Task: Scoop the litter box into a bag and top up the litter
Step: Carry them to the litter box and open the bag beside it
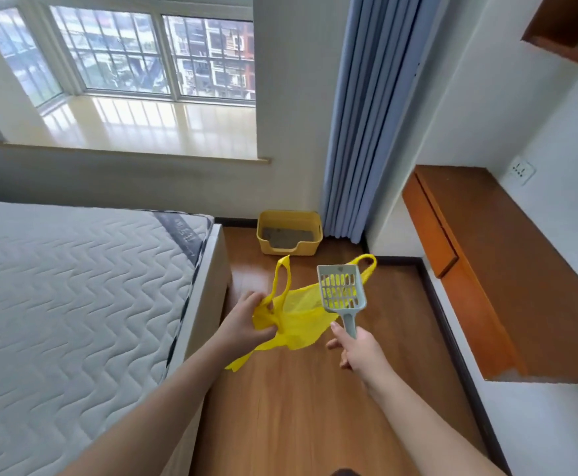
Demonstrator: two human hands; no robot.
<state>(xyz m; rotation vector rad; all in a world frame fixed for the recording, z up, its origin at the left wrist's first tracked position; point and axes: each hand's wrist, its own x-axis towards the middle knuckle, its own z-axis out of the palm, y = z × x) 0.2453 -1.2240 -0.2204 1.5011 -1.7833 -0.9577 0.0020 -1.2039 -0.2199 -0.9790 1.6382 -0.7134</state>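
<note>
From the head camera, the yellow litter box (289, 231) sits on the wooden floor (298, 407) against the far wall, beside the blue curtain (359, 115) and well ahead of both hands. Grey litter (287, 235) lies inside it. The left hand (246, 324) reaches forward, its fingers curled round the bunched edge of a thin yellow plastic bag (298, 314), whose two loop handles stand up. The right hand (358, 348), also stretched forward, grips the handle of a pale grey-green slotted scoop (341, 286), held upright just in front of the bag. A quilted mattress (74, 286) lies to the left.
</note>
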